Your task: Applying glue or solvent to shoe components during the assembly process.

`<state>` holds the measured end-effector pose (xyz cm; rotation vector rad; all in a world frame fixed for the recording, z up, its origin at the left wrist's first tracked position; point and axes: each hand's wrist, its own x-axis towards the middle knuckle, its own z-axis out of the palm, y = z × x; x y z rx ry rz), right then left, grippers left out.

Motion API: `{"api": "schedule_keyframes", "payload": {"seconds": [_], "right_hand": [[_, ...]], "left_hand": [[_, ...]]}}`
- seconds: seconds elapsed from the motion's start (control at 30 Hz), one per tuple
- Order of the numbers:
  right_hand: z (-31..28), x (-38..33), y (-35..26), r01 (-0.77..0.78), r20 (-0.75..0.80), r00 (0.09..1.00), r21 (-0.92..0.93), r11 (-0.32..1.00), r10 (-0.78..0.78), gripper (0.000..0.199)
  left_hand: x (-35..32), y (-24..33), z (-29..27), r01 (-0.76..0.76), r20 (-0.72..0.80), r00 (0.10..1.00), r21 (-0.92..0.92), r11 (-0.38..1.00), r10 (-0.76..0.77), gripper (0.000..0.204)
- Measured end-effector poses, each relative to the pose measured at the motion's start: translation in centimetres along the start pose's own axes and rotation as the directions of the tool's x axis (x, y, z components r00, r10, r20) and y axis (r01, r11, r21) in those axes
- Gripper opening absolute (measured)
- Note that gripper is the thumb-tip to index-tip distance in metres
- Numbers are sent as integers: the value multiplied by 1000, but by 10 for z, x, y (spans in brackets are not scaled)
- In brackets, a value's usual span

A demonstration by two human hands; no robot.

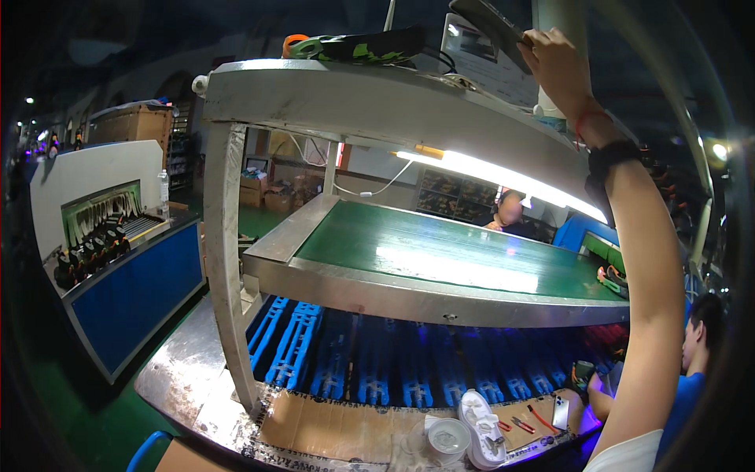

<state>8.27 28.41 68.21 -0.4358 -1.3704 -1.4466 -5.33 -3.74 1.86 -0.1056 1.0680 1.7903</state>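
My right arm reaches up from the lower right, and my right hand (560,69) is high above the shelf's right part. Its fingers close on the edge of a dark, flat, curved piece (494,30); its exact kind is unclear. Below runs the metal top shelf (377,98). A dark shoe (362,47) with green patches and an orange part lies on it, well left of my hand. Behind the hand and the dark piece stands a pale printed sheet (476,67). My left hand does not show.
A green conveyor belt (440,248) runs under a lit tube lamp (503,177). Blue racks (295,346) sit beneath. Cardboard (338,429) bears a clear tub (448,437), a white elongated holder (481,429) and a phone (561,413). A co-worker in blue (680,401) is close at right.
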Motion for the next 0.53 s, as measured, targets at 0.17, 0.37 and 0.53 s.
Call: {"api": "schedule_keyframes", "payload": {"seconds": [0.17,0.37,0.53], "right_hand": [[-51,-12,18,129,-209,969,-41,991,-135,24],[-133,-63,-12,-10,-142,987,416,909,76,30],[-150,-140,-12,-385,329,923,788,481,199,46]], "left_hand": [[2,-3,3,16,53,998,16,1000,-17,12],[18,-29,-18,58,211,975,29,998,-63,26],[-11,-4,41,66,213,973,99,993,-86,16]]}}
